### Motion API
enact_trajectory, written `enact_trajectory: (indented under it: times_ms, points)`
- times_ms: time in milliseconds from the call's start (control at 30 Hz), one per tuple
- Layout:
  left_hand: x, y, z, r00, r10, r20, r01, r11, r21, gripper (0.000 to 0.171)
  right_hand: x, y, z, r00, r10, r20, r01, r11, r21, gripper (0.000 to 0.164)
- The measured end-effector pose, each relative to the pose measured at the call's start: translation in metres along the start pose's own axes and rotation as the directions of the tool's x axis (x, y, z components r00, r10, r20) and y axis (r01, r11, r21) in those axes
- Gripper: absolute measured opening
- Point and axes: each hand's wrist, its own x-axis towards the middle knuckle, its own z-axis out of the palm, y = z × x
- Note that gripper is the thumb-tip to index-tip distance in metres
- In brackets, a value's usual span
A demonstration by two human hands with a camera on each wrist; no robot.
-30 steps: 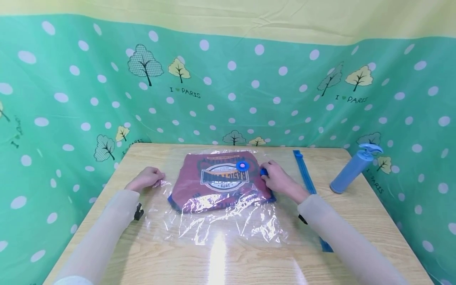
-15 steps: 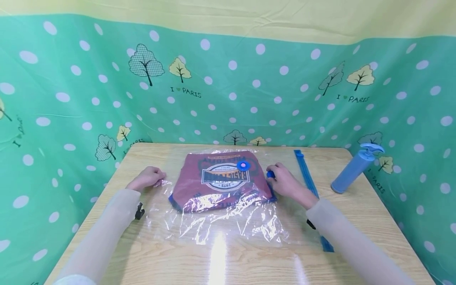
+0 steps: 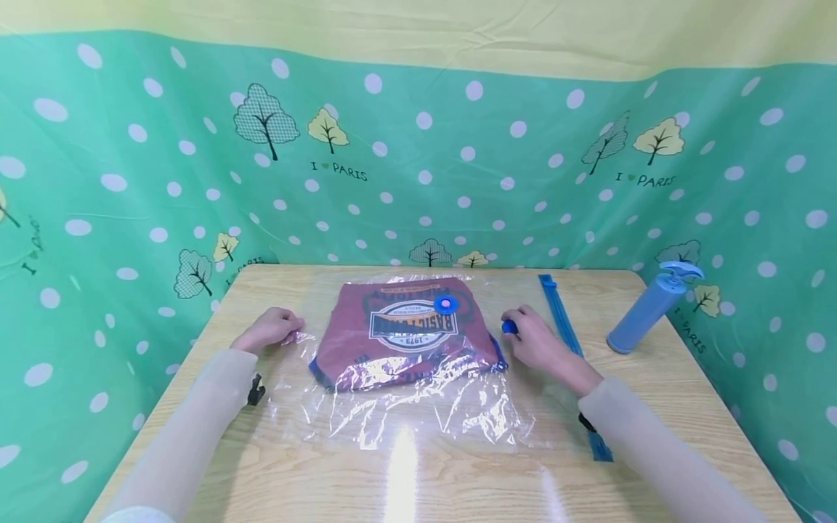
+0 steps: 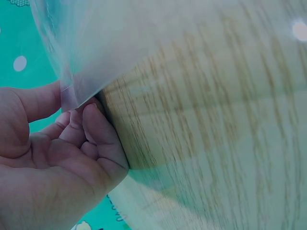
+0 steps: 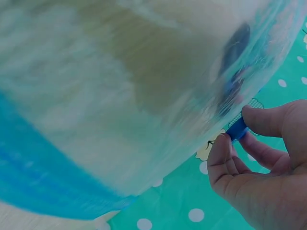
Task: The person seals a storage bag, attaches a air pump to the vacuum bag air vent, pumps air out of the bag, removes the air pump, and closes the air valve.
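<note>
A clear vacuum storage bag (image 3: 445, 418) lies across the table with a folded maroon T-shirt (image 3: 349, 319) inside. On the bag, over the shirt's print, sits a round blue valve (image 3: 446, 304) with a pinkish centre. My left hand (image 3: 269, 328) pinches the bag's left edge; in the left wrist view, thumb and curled fingers hold the plastic corner (image 4: 74, 93). Between thumb and fingers of my right hand (image 3: 538, 341) is a small blue cap (image 5: 237, 128), held above the bag right of the shirt.
A blue zip strip (image 3: 561, 316) with a slider at its far end runs along the bag's right side, passing under my right forearm. The blue hand pump (image 3: 644, 316) stands at the table's right. A green dotted curtain (image 3: 425, 203) surrounds the table's back and sides.
My right hand has moved right, away from the shirt's edge, carrying the blue cap with it. The left hand keeps its place on the bag's edge.
</note>
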Motion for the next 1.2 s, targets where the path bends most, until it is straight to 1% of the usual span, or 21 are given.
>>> enact_trajectory:
  times_ms: [200,400,600,767,1200]
  points:
    - [0.0,-0.002,0.0,1.0,-0.004,-0.002,0.004,1.0,0.002,0.028,-0.008,0.007,-0.003,1.0,-0.006,-0.005,0.006,1.0,-0.017,0.037]
    - [0.001,-0.002,0.0,1.0,0.001,-0.001,-0.001,1.0,-0.005,0.028,-0.016,0.01,-0.005,1.0,0.018,-0.019,-0.018,0.999,-0.034,0.036]
    - [0.0,-0.001,0.0,1.0,-0.02,0.009,0.02,1.0,-0.011,0.026,-0.025,0.015,-0.009,0.999,0.032,-0.027,-0.033,0.999,-0.031,0.035]
    - [0.0,0.0,0.0,1.0,-0.016,0.008,0.016,1.0,-0.01,0.026,-0.031,0.021,-0.012,0.999,0.032,-0.042,-0.033,0.999,-0.026,0.035]
    - [-0.002,0.0,-0.001,1.0,-0.008,0.006,0.008,1.0,-0.007,0.028,-0.048,0.031,-0.017,0.997,0.062,-0.039,-0.063,0.998,-0.02,0.034]
